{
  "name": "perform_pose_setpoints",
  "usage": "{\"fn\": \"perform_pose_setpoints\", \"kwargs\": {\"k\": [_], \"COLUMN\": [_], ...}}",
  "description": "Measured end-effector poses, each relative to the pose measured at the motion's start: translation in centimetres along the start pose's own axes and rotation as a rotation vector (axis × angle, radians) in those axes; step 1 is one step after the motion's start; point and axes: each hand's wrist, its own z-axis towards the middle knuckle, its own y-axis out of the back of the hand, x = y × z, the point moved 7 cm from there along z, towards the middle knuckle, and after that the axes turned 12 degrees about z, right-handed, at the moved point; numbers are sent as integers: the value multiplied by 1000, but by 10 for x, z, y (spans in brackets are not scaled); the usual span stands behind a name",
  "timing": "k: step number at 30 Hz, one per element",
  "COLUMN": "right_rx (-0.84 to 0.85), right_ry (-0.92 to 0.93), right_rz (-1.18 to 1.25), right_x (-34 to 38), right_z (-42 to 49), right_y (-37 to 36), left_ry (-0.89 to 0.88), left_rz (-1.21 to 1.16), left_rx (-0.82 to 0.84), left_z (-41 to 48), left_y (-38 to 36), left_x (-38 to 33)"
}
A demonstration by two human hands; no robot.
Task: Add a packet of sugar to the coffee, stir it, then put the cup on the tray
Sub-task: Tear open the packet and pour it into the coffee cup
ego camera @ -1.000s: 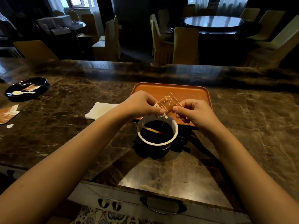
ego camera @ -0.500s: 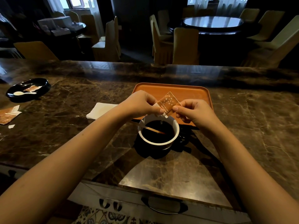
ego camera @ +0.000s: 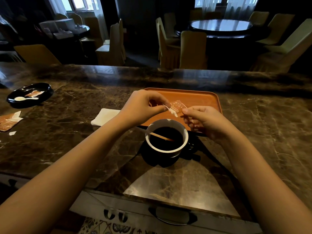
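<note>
Pulled apart now: left hand (ego camera: pixel 143 107) pinches torn strip, right hand (ego camera: pixel 202 120) pinches sugar packet (ego camera: pixel 177 106) (above cup (ego camera: pixel 167 137)).

Dim overall, daylight from windows (ego camera: pixel 79 4) at 11 and 1 o'clock, pale glare on the marble counter (ego camera: pixel 168 186) toward 6, wide-angle bending at edges, far room murky, perhaps slightly soft.

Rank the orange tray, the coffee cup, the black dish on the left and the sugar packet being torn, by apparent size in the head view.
1. Orange tray, partly hidden by the hands.
2. and 3. Coffee cup and black dish: similar; the cup is nearer, so unsure.
4. Sugar packet, clearly smallest.
</note>
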Motion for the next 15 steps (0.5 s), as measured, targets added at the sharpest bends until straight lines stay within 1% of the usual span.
{"fn": "perform_pose_setpoints", "kwargs": {"k": [3,5,8,10,12,15], "right_rx": [-107,-164,-159,-148,-183,-273], "right_ry": [149,283,489,613,704,763], "right_rz": [-184,-316,-437,-566,-675,-674], "right_x": [9,17,30,37,43,51], "right_z": [-3,-9,-22,-31,-37,-43], "right_y": [2,-1,-12,-20,-27,-33], "left_ry": [25,56,107,115,116,104], "left_rz": [-78,-133,-241,-316,-369,-416], "left_rx": [-26,-20,-9,-1,1,-9], "left_z": [1,1,0,-1,-2,-7], "left_y": [2,1,2,5,9,15], "left_x": [2,4,6,5,3,2]}}
